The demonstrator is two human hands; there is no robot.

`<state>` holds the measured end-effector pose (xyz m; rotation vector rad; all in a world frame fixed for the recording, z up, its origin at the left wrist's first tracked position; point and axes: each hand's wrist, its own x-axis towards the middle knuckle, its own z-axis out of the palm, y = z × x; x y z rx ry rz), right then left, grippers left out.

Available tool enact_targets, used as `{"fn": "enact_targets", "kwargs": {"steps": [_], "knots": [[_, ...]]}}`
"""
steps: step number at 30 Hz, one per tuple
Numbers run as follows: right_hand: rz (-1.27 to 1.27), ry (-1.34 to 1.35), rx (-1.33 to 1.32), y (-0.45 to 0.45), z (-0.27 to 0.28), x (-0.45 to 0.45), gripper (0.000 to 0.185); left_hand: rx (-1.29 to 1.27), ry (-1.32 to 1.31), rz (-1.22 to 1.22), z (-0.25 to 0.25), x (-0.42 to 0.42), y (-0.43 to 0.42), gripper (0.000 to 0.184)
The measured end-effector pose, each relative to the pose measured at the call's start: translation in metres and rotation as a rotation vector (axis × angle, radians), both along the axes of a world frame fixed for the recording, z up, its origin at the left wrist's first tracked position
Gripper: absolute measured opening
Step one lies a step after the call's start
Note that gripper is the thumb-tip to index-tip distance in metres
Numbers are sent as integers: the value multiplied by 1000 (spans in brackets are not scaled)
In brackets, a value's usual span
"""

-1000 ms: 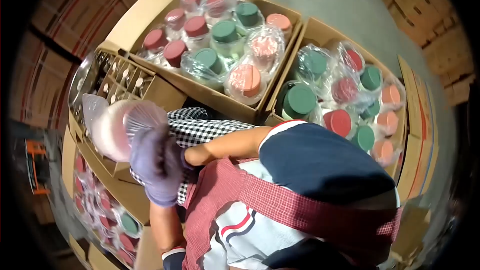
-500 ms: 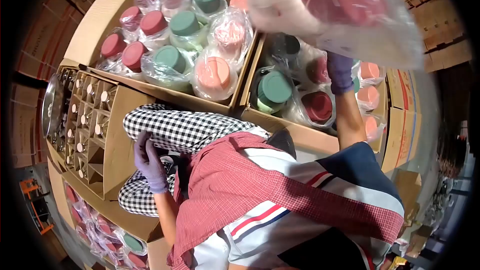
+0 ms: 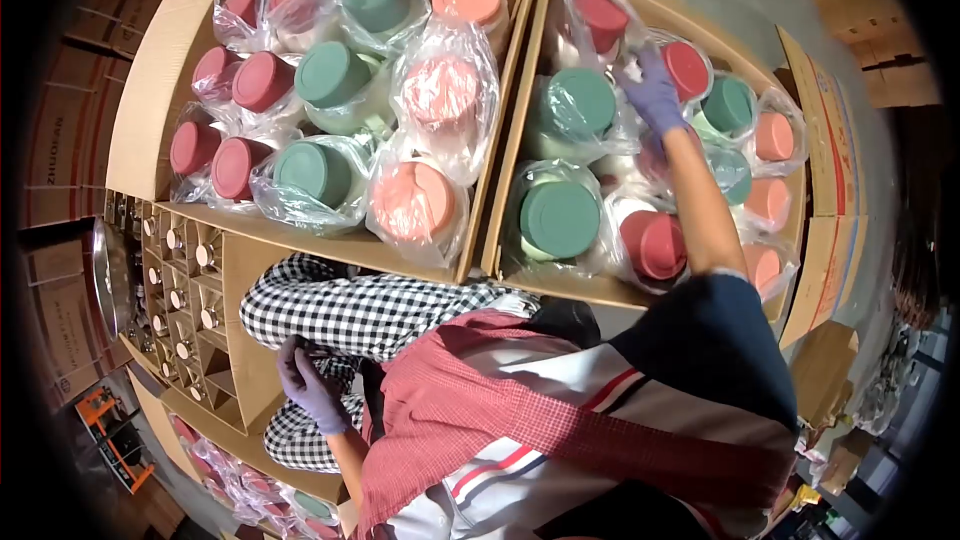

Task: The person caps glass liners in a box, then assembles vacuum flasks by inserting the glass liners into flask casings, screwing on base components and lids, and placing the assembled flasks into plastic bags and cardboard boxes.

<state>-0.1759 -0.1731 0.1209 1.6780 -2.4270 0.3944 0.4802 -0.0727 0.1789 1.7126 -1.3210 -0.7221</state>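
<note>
Bagged jar with maroon lid (image 3: 600, 22) now sits inside the right carton (image 3: 575, 289), at the carton's 11 o'clock corner, down from its raised position over that carton half a second earlier. Right hand (image 3: 652, 92), in a purple glove, lies just beside the jar, at the jar's 5 o'clock. Its fingers are slightly bent; whether they pinch the clear film cannot be told. Left hand (image 3: 312, 395), also gloved, hangs at 7 to 8 o'clock in the view, near the checked trousers (image 3: 330, 305); its fingers are loosely curled, with nothing visible in the grasp.

Contents: orange-lidded jars (image 3: 768, 202) line the 3 o'clock side of the right carton. Left carton (image 3: 320, 243), at 10 to 11 o'clock, holds bagged jars with maroon, green and orange lids. Divided box (image 3: 255, 315), at 8 to 9 o'clock, holds small bottles (image 3: 205, 255).

Markings: stacked carton (image 3: 78, 130), at 9 to 10 o'clock, reads "ZHUOFAN", set vertically. Lettering on the carton below (image 3: 72, 310) is too blurred to read.
</note>
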Motion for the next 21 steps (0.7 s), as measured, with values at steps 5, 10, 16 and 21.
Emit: {"fn": "enact_targets", "kwargs": {"steps": [5, 10, 16, 21], "knots": [[152, -513, -37, 20, 63, 11, 40, -53, 123, 155, -19, 4, -3, 20], [212, -6, 1038, -5, -63, -29, 51, 0, 152, 90, -5, -6, -4, 22], [246, -129, 651, 4, -63, -6, 42, -8, 173, 84, -11, -2, 18, 27], [493, -486, 253, 53, 124, 3, 50, 31, 263, -40, -16, 31, 18, 27]]}}
